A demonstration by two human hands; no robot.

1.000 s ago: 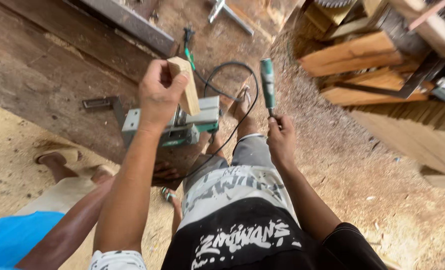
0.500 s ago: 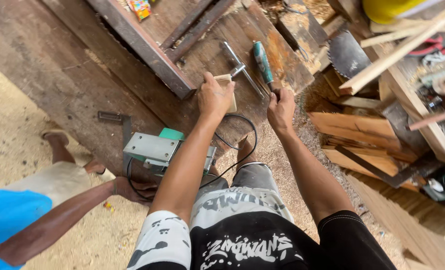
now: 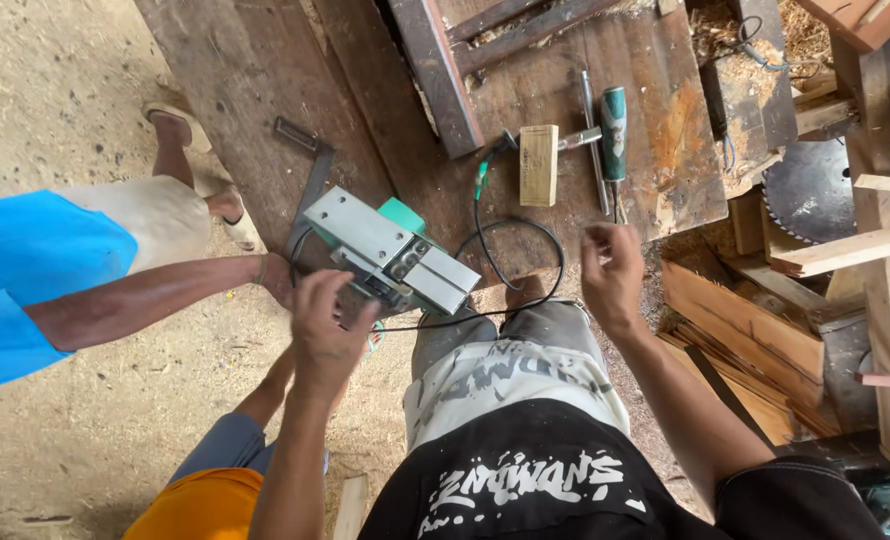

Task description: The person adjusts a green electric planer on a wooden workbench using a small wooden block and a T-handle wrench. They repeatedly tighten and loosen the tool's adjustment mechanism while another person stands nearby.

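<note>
From my remote seat I see the left hand [image 3: 325, 335] low in the view, at about seven o'clock from centre, its fingers curled loosely and reaching the near edge of the green and silver electric hand planer [image 3: 390, 250], which lies upside down with its metal sole plates facing up on the dark weathered wooden workbench [image 3: 255, 90]; the hand is blurred, so I cannot tell whether the fingers actually grip the tool or only brush it. The right hand [image 3: 613, 272] hovers at about five o'clock from centre, fingers spread fairly wide and holding nothing, just off the bench's near edge. A black power cord [image 3: 525, 270] loops from the planer across the bench edge between the two hands. At twelve o'clock from the right hand lies a small pale rectangular wood block [image 3: 538, 165], and just beside it, at its three o'clock, a green-handled chisel [image 3: 614, 125] and a thin metal rod [image 3: 593, 140] lie side by side. A second person in a blue shirt [image 3: 25, 270] stands at nine o'clock, their forearm [image 3: 155, 295] stretched toward the planer's left end. At three o'clock, a round saw blade [image 3: 810, 195] rests among stacked pale wooden offcuts [image 3: 745, 320].
</note>
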